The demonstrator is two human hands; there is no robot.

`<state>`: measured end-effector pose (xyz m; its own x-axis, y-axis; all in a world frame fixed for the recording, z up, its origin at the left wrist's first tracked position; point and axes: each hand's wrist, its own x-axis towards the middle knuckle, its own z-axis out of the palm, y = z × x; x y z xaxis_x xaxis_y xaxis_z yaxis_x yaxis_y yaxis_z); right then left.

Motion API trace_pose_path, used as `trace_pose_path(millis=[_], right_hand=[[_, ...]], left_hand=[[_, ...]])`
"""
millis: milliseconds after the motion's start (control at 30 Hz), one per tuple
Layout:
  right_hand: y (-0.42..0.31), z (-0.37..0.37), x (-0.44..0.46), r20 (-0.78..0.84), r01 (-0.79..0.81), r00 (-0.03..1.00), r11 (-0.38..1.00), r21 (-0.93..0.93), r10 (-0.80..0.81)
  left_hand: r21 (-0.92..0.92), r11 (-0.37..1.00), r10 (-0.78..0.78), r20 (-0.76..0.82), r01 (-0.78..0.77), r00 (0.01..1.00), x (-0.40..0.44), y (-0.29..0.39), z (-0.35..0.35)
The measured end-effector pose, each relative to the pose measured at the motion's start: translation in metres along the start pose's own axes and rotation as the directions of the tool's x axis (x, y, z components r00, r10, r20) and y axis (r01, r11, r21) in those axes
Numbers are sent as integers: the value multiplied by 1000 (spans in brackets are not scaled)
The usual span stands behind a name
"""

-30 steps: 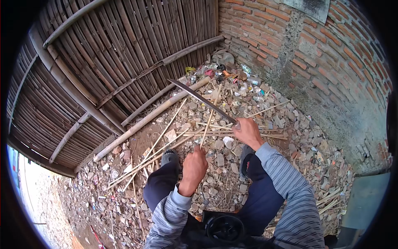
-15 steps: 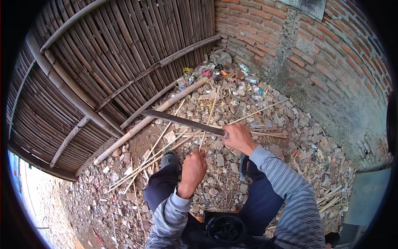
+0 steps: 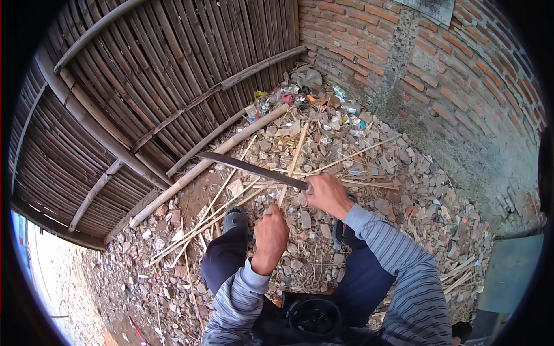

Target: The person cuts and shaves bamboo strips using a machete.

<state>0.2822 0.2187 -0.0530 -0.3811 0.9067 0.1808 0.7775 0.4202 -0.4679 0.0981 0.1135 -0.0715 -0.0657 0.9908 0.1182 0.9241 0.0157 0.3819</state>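
Note:
My right hand (image 3: 330, 195) is closed around the handle of a machete (image 3: 254, 169), whose long dark blade points left and slightly away from me. A thin bamboo strip (image 3: 296, 154) is pinched in my left hand (image 3: 271, 233) and runs forward from it. The blade crosses over this strip just beyond my left fingers; I cannot tell whether the edge touches it. More pale bamboo strips (image 3: 203, 226) lie criss-crossed on the rubble to the left, and others (image 3: 369, 183) lie to the right behind my right hand.
A bamboo-slat wall (image 3: 190, 63) rises at the left, with a thick bamboo pole (image 3: 208, 164) lying along its foot. A brick wall (image 3: 444, 86) stands at the right. Litter (image 3: 317, 104) fills the corner. More strips (image 3: 460, 277) lie at the lower right, near a grey panel (image 3: 511, 277).
My right hand and the machete have shifted slightly left and towards me. The strip in my left hand now shows a wider face, as if turned.

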Motion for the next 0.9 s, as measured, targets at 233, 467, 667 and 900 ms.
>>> trace_pose_path(millis=[233,467,667,900], right_hand=[[13,-4,1,3,-81,997,996,-47,81],[9,7,-2,51,139,989,988,-71,-135],[36,0,17,-51,-161,985,986,51,164],[11,-4,-4,47,13,999,1000,-6,-13]], left_hand=[[114,991,67,-29,-64,997,-3,3,17],[1,997,74,-15,-74,997,-2,0,13],[-107,994,3,39,2,999,-2,2,2],[-355,931,104,21,-90,994,3,-6,3]])
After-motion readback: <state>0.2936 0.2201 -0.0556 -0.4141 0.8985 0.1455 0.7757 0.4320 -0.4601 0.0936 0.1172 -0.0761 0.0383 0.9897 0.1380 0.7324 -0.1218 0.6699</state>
